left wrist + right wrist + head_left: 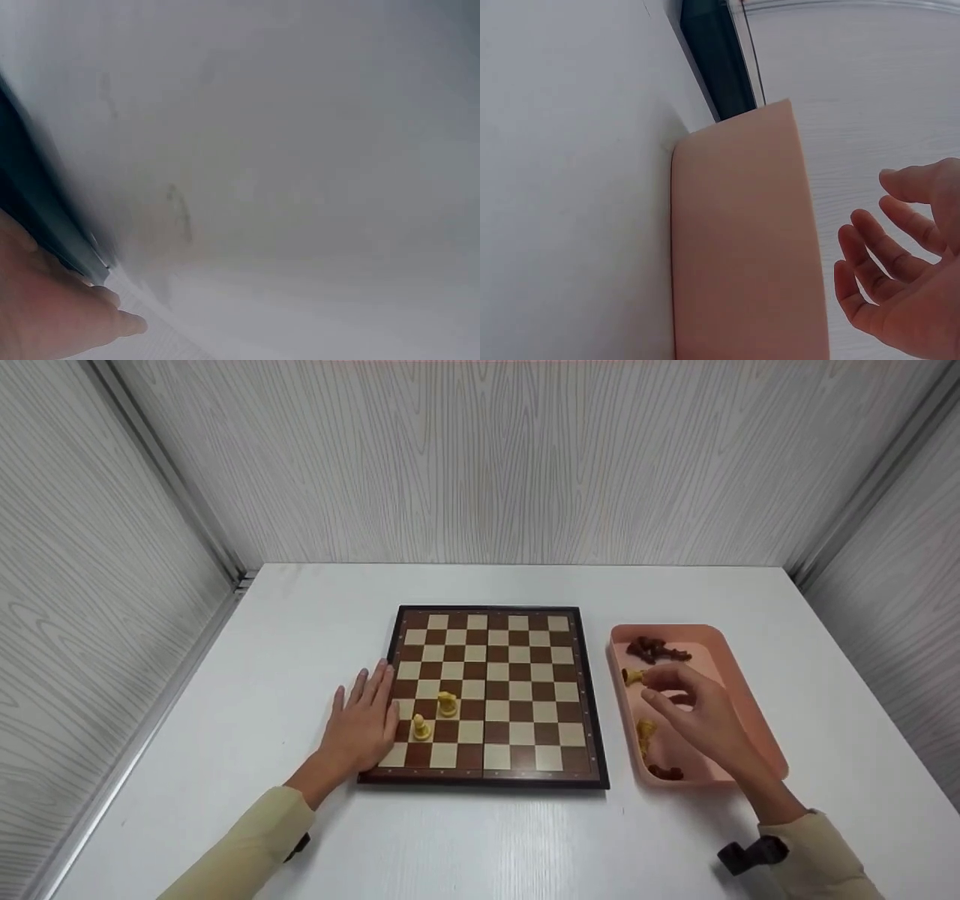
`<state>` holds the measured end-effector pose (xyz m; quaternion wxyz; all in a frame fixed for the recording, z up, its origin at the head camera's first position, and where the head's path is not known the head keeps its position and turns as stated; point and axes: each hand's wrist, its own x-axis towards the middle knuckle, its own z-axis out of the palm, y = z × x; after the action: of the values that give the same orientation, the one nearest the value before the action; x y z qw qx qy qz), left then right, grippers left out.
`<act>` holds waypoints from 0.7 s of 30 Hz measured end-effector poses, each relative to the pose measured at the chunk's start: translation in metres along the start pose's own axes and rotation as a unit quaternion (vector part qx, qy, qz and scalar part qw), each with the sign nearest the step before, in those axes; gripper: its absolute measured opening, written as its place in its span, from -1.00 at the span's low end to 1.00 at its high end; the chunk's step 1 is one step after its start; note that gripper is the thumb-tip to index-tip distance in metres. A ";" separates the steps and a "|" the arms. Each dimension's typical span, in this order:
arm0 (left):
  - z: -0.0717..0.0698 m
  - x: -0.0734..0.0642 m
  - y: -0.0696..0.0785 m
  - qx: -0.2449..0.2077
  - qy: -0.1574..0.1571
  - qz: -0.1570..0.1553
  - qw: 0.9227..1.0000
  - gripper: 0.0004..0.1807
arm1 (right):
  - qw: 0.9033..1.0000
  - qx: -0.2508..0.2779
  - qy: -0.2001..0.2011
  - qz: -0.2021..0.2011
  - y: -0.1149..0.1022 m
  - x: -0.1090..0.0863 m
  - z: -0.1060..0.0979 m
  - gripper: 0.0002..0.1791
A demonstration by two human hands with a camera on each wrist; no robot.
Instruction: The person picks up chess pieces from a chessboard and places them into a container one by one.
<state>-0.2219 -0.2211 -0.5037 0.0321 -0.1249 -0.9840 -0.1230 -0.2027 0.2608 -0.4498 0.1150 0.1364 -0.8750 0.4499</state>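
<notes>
My left hand [358, 729] rests flat along the left edge of a brown-and-cream chessboard [529, 711], fingers straight. On the board's near left part stand a yellow pawn [421, 729] and a yellow knight [447, 704]. Over a pink tray [739, 690] to the right hovers my right hand [701, 716], thumb and fingers loosely bent and apart. Its fingertips are close to a yellow chess piece [631, 676] lying by the tray's left wall. The right wrist view shows nothing between the fingers of that right hand [907, 277], above the tray's wall [742, 232].
Also lying in the tray are a cluster of dark chess pieces [654, 649], more yellow ones [645, 735] and a dark piece [665, 772] near the front. Another dark piece is partly hidden by the right hand. White table [525, 840] surrounds everything, with patterned panels [480, 465] behind.
</notes>
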 end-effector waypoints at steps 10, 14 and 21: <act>-0.001 0.001 0.001 0.004 0.006 0.003 1.000 -0.33 | 1.000 0.007 -0.017 -0.013 -0.020 0.011 0.017 -0.70; 0.000 0.000 0.001 0.000 0.005 0.003 1.000 -0.33 | 0.999 0.019 -0.025 -0.014 -0.025 0.015 0.024 -0.71; -0.003 0.000 0.002 0.007 -0.009 -0.004 1.000 -0.32 | 0.998 0.052 -0.036 -0.015 -0.031 0.021 0.039 -0.69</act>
<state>-0.2212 -0.2200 -0.5006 0.0241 -0.1221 -0.9856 -0.1149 -0.2144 0.2085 -0.4418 0.0828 0.1719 -0.8517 0.4881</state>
